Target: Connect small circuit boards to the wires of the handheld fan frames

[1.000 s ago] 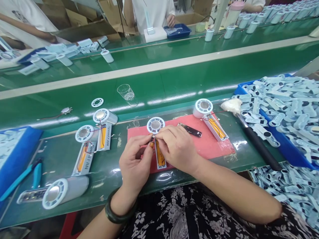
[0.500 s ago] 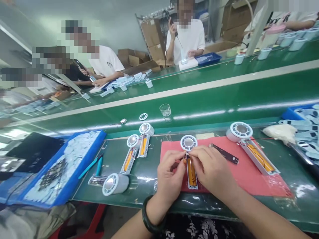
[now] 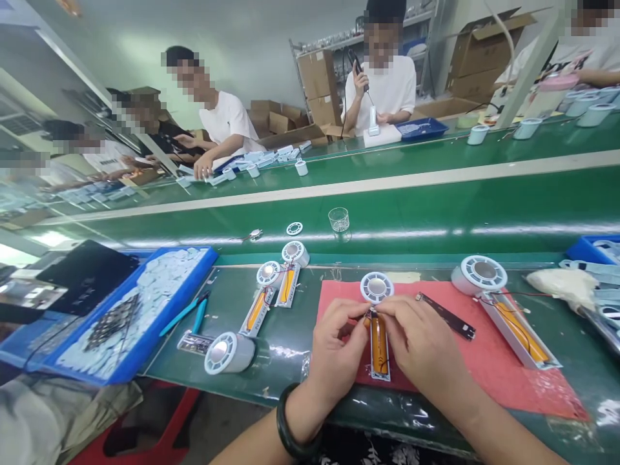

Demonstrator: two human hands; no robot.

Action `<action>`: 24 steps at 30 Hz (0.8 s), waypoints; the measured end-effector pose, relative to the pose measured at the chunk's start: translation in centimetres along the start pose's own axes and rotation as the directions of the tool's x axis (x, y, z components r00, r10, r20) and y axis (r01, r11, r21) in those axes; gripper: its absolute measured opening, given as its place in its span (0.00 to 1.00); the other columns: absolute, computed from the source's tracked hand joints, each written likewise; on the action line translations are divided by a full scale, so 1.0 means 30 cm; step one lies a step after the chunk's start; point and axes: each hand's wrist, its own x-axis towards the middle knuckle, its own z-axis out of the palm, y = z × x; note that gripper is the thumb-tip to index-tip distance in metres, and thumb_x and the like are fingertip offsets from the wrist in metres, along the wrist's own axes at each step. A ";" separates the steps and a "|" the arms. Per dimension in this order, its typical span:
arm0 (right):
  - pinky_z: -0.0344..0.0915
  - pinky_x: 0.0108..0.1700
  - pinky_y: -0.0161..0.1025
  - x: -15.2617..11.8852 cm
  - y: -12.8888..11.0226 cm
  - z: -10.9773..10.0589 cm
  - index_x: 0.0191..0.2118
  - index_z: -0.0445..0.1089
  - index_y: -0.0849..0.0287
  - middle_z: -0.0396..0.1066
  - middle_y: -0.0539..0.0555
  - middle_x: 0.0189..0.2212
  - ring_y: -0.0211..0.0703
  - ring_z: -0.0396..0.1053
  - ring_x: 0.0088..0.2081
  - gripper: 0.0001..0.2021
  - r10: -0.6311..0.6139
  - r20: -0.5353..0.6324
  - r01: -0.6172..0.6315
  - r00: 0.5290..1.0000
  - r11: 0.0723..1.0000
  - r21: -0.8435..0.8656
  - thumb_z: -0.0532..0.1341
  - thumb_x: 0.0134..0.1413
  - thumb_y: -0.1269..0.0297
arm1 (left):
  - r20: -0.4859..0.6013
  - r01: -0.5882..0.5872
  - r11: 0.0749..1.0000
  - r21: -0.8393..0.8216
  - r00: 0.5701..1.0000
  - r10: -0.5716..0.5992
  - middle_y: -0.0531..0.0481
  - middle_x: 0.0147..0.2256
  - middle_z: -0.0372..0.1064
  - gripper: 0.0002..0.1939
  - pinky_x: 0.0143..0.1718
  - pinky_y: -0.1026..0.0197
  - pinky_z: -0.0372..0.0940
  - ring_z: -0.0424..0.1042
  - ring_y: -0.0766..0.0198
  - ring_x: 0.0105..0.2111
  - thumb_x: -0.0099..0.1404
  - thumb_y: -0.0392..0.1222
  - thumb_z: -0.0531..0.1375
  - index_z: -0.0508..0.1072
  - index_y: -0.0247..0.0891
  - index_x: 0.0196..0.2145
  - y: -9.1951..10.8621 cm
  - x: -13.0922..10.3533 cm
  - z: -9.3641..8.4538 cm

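A pale blue fan-like unit point(image 3: 377, 287) lies in front of me, with a vented round head and a silver disc. Its narrow handle is open and holds an orange battery cell point(image 3: 380, 345). At the neck, just above the cell, my left hand point(image 3: 336, 342) pinches with thumb and forefinger. My right hand point(image 3: 423, 336) is closed there too, its fingertips almost meeting the left ones beside the handle. What sits between the fingertips is small, dark and mostly hidden. Under the unit is a red mat point(image 3: 460, 361), and a dark circuit strip point(image 3: 446, 315) lies right of my hands.
Similar units lie left point(image 3: 230, 352) and right point(image 3: 479, 274). Teal-handled pliers point(image 3: 199, 315) rest near a blue tray point(image 3: 128, 316) of pale parts. A clear cup point(image 3: 339, 219) and a ring point(image 3: 294, 228) sit beyond. Across the green bench, co-workers point(image 3: 380, 84) handle similar parts.
The view has shifted slightly, so the bench things sit a little further right. Both hands keep their pinch at the unit's neck. Across the bench, a co-worker's hand has reached down to the parts.
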 end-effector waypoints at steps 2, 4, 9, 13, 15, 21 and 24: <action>0.61 0.47 0.44 -0.003 0.003 0.000 0.46 0.69 0.58 0.74 0.53 0.42 0.48 0.71 0.42 0.09 0.010 0.010 -0.010 1.000 1.000 0.010 0.51 0.76 0.68 | 0.000 0.012 1.000 -0.005 1.000 -0.012 0.47 0.41 0.73 0.11 0.35 0.66 0.73 0.75 0.62 0.39 0.70 0.36 0.62 0.81 0.46 0.46 0.002 -0.001 0.000; 0.61 0.47 0.44 -0.006 0.005 0.000 0.46 0.68 0.57 0.74 0.53 0.42 0.48 0.71 0.42 0.09 0.021 0.022 -0.022 1.000 0.999 0.032 0.51 0.76 0.68 | 0.002 0.017 1.000 -0.008 1.000 -0.017 0.47 0.41 0.73 0.11 0.34 0.66 0.73 0.75 0.62 0.39 0.70 0.36 0.62 0.81 0.45 0.46 0.002 -0.002 0.001; 0.61 0.46 0.44 -0.004 0.006 -0.008 0.44 0.68 0.57 0.73 0.51 0.40 0.46 0.71 0.41 0.08 0.049 0.046 -0.052 0.998 0.996 0.071 0.53 0.75 0.69 | 0.006 0.012 1.000 -0.009 1.000 -0.012 0.47 0.40 0.74 0.10 0.34 0.66 0.73 0.75 0.62 0.39 0.70 0.37 0.62 0.81 0.45 0.45 0.002 -0.003 0.003; 0.60 0.44 0.44 0.005 0.007 -0.022 0.44 0.70 0.55 0.73 0.50 0.40 0.46 0.71 0.40 0.08 0.053 0.046 -0.055 0.998 0.997 0.045 0.54 0.74 0.68 | 0.008 0.021 1.000 -0.011 1.000 -0.020 0.46 0.41 0.73 0.10 0.34 0.65 0.73 0.75 0.61 0.39 0.70 0.38 0.62 0.81 0.45 0.46 -0.001 -0.002 0.000; 0.59 0.43 0.44 0.007 0.007 -0.028 0.44 0.71 0.55 0.73 0.50 0.39 0.46 0.71 0.39 0.08 0.059 0.041 -0.060 0.997 0.998 0.025 0.54 0.74 0.68 | 0.007 0.022 1.000 -0.013 1.000 -0.022 0.46 0.41 0.73 0.10 0.35 0.64 0.74 0.75 0.61 0.39 0.70 0.39 0.62 0.81 0.45 0.46 -0.003 -0.002 -0.002; 0.59 0.42 0.44 0.008 0.007 -0.033 0.42 0.71 0.55 0.72 0.50 0.38 0.46 0.69 0.38 0.07 0.109 0.064 -0.112 0.992 0.992 0.051 0.56 0.72 0.68 | 0.011 0.012 1.000 -0.015 1.000 -0.012 0.45 0.41 0.73 0.10 0.36 0.63 0.74 0.75 0.60 0.40 0.71 0.38 0.61 0.81 0.44 0.46 -0.012 -0.003 -0.003; 0.59 0.42 0.44 0.011 0.008 -0.034 0.42 0.71 0.54 0.72 0.51 0.39 0.47 0.70 0.39 0.07 0.138 0.103 -0.148 0.985 0.984 0.104 0.56 0.72 0.69 | 0.005 0.007 1.000 -0.015 1.000 -0.007 0.45 0.41 0.73 0.10 0.36 0.63 0.74 0.75 0.61 0.39 0.70 0.37 0.61 0.81 0.43 0.46 -0.009 0.000 -0.002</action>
